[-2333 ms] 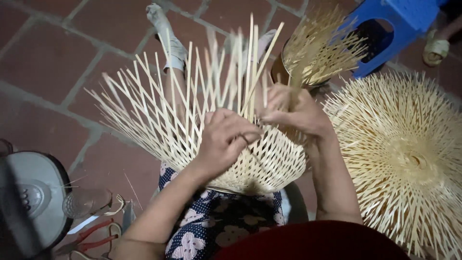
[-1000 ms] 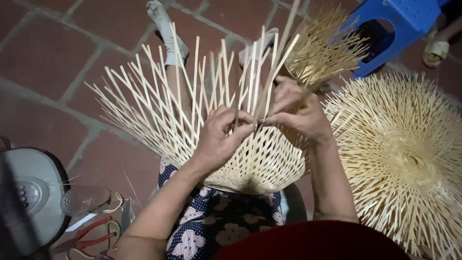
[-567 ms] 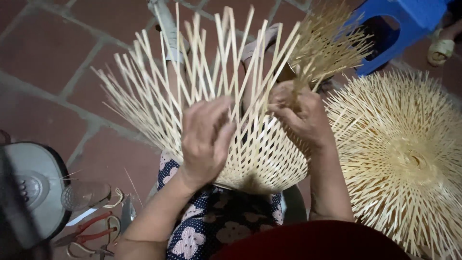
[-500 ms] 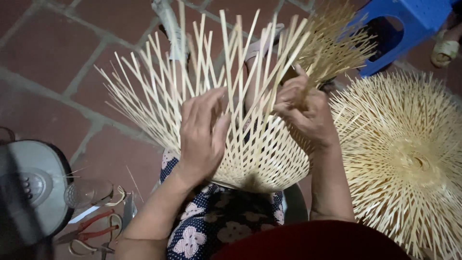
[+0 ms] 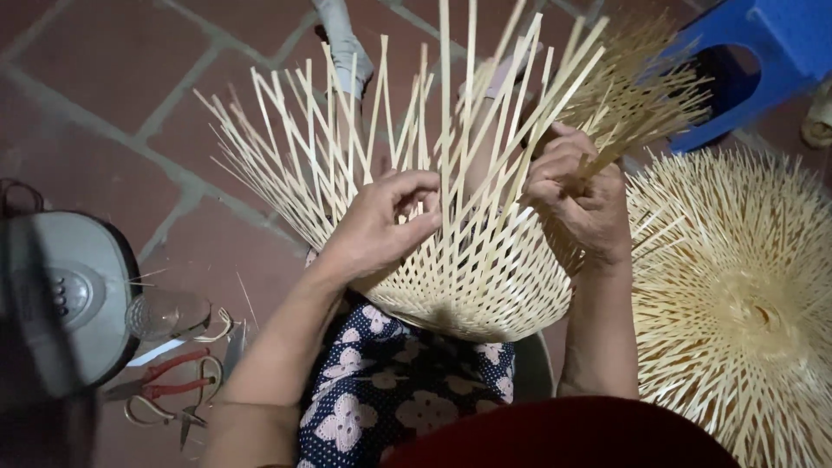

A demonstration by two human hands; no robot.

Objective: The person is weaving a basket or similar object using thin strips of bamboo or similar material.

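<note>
A half-woven, dome-shaped basket of pale split-bamboo strips [image 5: 468,277] is held on the lap, over a dark blue skirt with pale flowers [image 5: 390,399], at the centre of the view. Its woven base points toward six o'clock and its loose strip ends fan out toward twelve o'clock.

Since half a second ago the left hand [image 5: 381,230] has been changed from lying flat with straight fingers on the weave at nine o'clock of the basket to a curled pinch. Its grip is now closed on a single upright strip [image 5: 445,130], with thumb and fingertips meeting beside it. The right hand [image 5: 576,199], at two o'clock of the basket, has been kept clenched around a gathered bunch of strips, though its fingers are now curled tighter. The fan of free ends has also been brought nearer and more upright than it was two seconds ago.

From this change it is judged that pressing the weave down has been finished and that one strip has been picked out for the next crossing.

At three o'clock a second, flatter round of radiating bamboo strips [image 5: 745,303] is seen lying on the red brick floor [image 5: 104,78]. At one o'clock a blue plastic stool [image 5: 771,61] is seen. At eight o'clock red-handled pliers [image 5: 165,377] are seen beside a grey round appliance [image 5: 61,295].
</note>
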